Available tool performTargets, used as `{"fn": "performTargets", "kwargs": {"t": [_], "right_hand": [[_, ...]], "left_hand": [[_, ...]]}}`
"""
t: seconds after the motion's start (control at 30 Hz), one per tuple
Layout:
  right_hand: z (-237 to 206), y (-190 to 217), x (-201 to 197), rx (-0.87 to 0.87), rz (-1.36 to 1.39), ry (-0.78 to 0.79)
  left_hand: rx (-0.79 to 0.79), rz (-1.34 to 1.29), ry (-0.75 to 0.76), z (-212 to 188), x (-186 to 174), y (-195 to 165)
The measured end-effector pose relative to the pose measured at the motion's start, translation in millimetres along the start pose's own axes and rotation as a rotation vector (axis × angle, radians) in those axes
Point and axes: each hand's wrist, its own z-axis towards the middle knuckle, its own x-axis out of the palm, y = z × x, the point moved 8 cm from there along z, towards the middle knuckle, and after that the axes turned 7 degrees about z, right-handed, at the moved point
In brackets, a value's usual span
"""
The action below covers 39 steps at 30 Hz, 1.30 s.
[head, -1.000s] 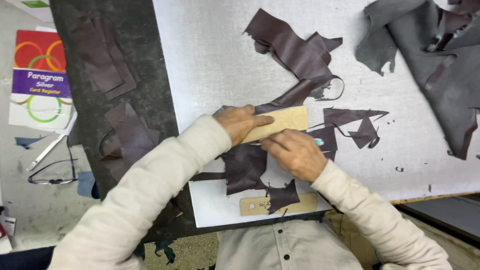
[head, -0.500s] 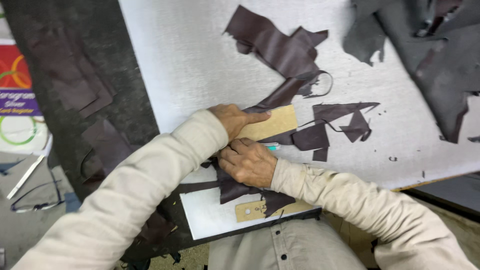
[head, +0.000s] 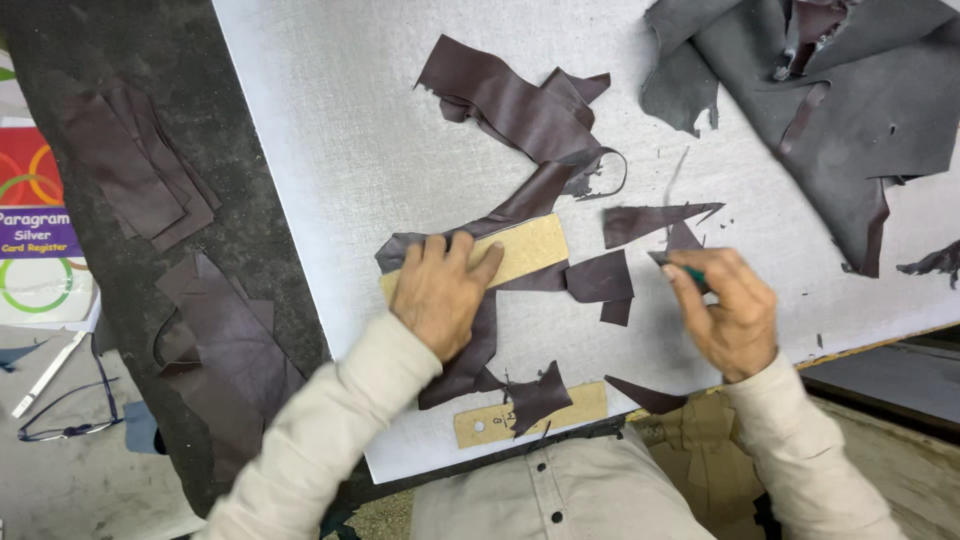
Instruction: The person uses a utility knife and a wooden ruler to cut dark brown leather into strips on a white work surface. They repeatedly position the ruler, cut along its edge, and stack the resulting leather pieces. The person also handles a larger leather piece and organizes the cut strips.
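Observation:
My left hand presses flat on a tan rectangular template that lies over a dark brown leather strip on the white cutting board. My right hand is to the right of the template, fingers closed around a small green-handled cutting tool whose tip rests near cut brown scraps. A freshly cut brown piece lies between the two hands.
A second tan template with a brown scrap on it lies at the board's near edge. Grey leather is piled at the top right. Cut brown pieces sit on a dark mat at left. Spectacles and a coloured box lie far left.
My right hand has pulled away from the template to the right with the tool. My left hand stays pressed on the template. The view has shifted slightly.

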Motion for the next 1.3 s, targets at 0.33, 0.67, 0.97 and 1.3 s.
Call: {"fn": "performTargets", "kwargs": {"t": [0.33, 0.67, 0.97, 1.3], "right_hand": [[11.1, 54.9, 48.2, 0.242, 0.199, 0.06], [14.3, 89.1, 81.8, 0.181, 0.251, 0.128], [70.4, 18.3, 68.7, 0.44, 0.15, 0.005], [196.2, 18.8, 105.0, 0.178, 0.085, 0.082]], "left_hand": [[-0.021, -0.16, -0.332, -88.3, 12.6, -79.7], [-0.114, -0.27, -0.373, -115.6, 8.7, -59.4], [-0.692, -0.21, -0.453, -87.7, 2.8, 67.2], [-0.861, -0.796, -0.246, -106.9, 14.7, 87.7]]}}
